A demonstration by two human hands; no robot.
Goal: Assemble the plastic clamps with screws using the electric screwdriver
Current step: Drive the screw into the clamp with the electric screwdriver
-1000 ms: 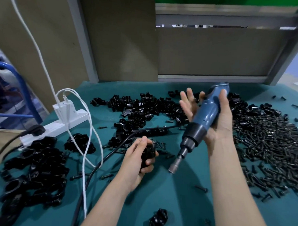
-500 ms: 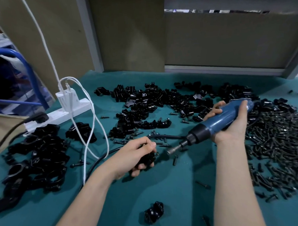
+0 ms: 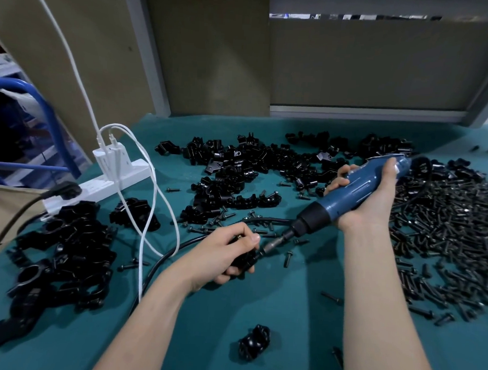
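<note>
**Two hands, one clamp, one screw to drive**

One lone clamp [image 3: 254,343] lies on the green table [image 3: 301,313], closer to the person than both hands. Past it, the left hand [image 3: 223,254] grips the held clamp [image 3: 243,261]. Its fingers curl tight round the clamp and the thumb presses on top.

The metal tip of the electric screwdriver [image 3: 357,187] meets the held clamp just beside the left fingertips. The right hand [image 3: 373,204] wraps round the blue body, fingers curled under it and thumb over it.

This looks like the step of driving a screw into the clamp. The screw itself is too small to see. Next, the tip likely has to sit straight in the screw head. The left hand must hold firm while the right hand pushes.

Beyond the left fingers lie loose clamp pieces [image 3: 238,170]. Beyond the right fingers spreads the big screw heap [image 3: 447,238].
</note>
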